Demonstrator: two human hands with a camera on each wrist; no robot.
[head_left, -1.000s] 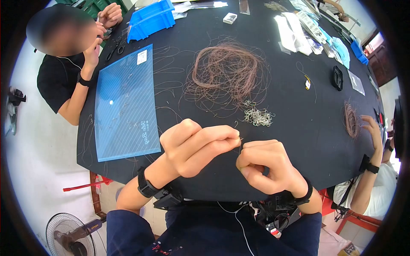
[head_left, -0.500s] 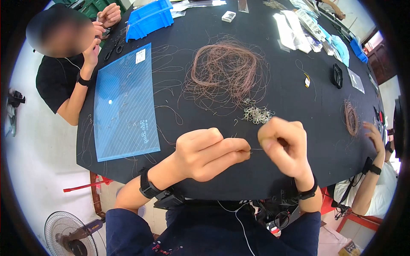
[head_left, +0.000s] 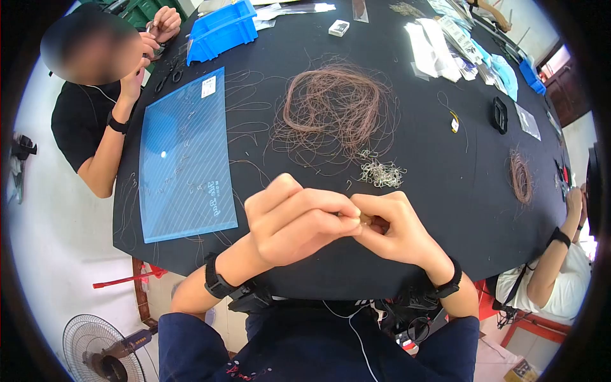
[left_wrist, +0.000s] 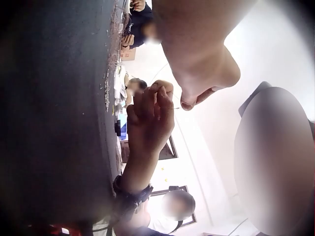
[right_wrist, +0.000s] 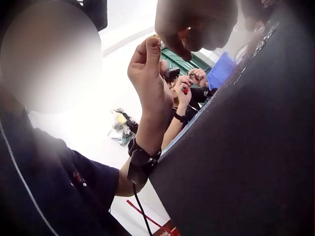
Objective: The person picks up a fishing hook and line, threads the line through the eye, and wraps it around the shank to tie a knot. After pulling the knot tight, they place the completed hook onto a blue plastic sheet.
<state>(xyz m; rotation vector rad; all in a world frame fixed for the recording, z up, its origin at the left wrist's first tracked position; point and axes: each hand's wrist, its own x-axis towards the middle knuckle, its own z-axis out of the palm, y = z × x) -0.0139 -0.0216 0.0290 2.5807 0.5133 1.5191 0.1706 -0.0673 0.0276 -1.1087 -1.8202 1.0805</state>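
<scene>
Head view: both hands up over near edge of bench [head_left: 484, 229], fingertips meeting. Left hand [head_left: 296, 223] pinches, thumb and fingers drawn narrow; right hand [head_left: 401, 229] fingers curled in, tips touching the left's. What's between them is too small to make out here. Just beyond: heap of small wire hooks [head_left: 382, 173], one loose hook [head_left: 349, 184] just beside it. Behind heap, big tangle of brown line [head_left: 334, 108]. Left: blue striped folder [head_left: 188, 165] lying flat, thin strands trailing off its edge. Further back: blue bin [head_left: 223, 32], scissors [head_left: 168, 76], small white box [head_left: 338, 28]. Right side: small coil of line [head_left: 520, 178], black case [head_left: 499, 116], clear bag [head_left: 527, 121], white packets [head_left: 433, 48]. Person in black [head_left: 89, 121] seated at left; another in white [head_left: 563, 274] at right. Fan [head_left: 105, 350] bottom left.

Left wrist view: left hand close up top, thumb tip just beside the right's bent fingers. Thin strand [left_wrist: 175, 108] spans the small gap between the hands, held at both ends as far as this dim, blurry view shows.

Right wrist view: left thumb pressed to index finger, pinch tight; right hand large and dark above, fingers curled. Black wrist strap [right_wrist: 140, 160] on left wrist, cable [right_wrist: 141, 209] hanging down.
</scene>
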